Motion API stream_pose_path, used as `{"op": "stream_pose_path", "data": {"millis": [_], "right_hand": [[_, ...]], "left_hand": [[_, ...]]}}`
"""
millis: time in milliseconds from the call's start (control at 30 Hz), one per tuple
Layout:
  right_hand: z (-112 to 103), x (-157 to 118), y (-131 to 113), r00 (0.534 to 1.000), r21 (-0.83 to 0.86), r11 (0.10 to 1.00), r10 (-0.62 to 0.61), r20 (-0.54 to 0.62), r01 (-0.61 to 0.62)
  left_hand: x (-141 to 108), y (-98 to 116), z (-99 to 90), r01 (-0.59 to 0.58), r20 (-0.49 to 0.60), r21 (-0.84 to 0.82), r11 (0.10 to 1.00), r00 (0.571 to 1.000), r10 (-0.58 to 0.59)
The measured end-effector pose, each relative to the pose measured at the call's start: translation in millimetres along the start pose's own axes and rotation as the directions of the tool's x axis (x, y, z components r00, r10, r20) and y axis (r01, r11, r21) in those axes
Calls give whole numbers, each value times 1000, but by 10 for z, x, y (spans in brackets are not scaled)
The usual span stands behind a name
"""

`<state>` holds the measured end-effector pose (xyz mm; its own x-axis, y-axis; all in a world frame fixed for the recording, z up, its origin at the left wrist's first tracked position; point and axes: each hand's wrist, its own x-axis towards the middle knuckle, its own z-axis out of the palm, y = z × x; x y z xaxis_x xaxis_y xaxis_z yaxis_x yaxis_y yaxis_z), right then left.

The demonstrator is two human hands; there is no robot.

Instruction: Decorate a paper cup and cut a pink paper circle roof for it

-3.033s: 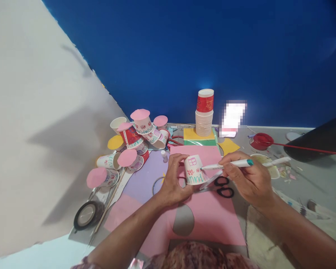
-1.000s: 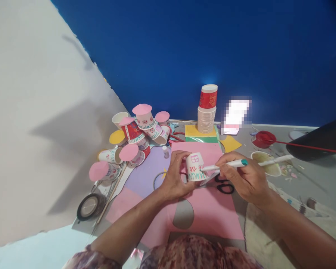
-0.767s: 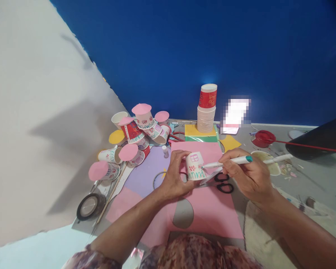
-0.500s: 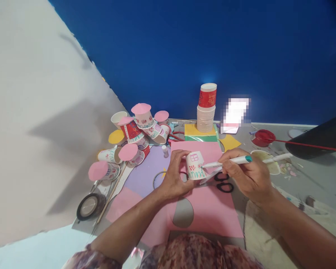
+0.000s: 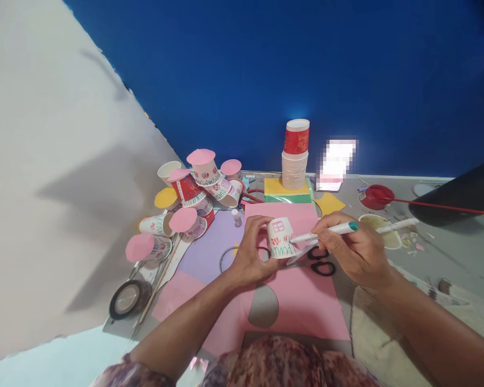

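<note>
- White paper cup (image 5: 281, 236), drawn with a pink window, red flowers and a green zigzag, is over the pink paper sheet (image 5: 302, 306), between both hands, its wider rim down.
- The left hand (image 5: 252, 258) curves fairly wide around it, fingers near the top, thumb by the lower rim. Squeezed too hard, the thin wall could dent; held too loosely, the cup could turn and bend a line.
- The right hand (image 5: 355, 252) holds a slim white marker with a green end (image 5: 339, 229) in a narrow pinch, tip at the cup's right side. A slip past that edge could mark the paper.
- If the green ink is wet, the left thumb sliding along the rim could smear it; whether it is wet, I cannot tell.
- Black scissor handles (image 5: 325, 274) lie beside the cup, below the marker; a dropping right hand could knock them.
- Near the blue wall (image 5: 246, 80), a red paper cup with gold print (image 5: 297, 141) tops a tall stack of white paper cups (image 5: 294, 172). It leans slightly, so a bump could topple it.
</note>
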<state>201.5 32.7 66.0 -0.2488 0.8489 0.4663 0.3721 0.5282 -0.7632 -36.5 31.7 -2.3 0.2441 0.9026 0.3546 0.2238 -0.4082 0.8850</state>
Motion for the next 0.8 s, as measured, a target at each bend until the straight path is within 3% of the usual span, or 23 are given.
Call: {"op": "stream_pose_path", "data": {"millis": [333, 600, 800], "right_hand": [[-23, -11, 27, 1000, 13, 1000, 15, 0, -15], [-99, 9, 60, 982, 29, 999, 23, -185, -18], [-77, 11, 78, 980, 102, 994, 60, -190, -40]], "left_hand": [[-24, -30, 29, 48, -10, -68, 997, 999, -49], [-26, -63, 49, 45, -3, -117, 992, 999, -46], [-23, -2, 48, 66, -13, -72, 995, 998, -67]]}}
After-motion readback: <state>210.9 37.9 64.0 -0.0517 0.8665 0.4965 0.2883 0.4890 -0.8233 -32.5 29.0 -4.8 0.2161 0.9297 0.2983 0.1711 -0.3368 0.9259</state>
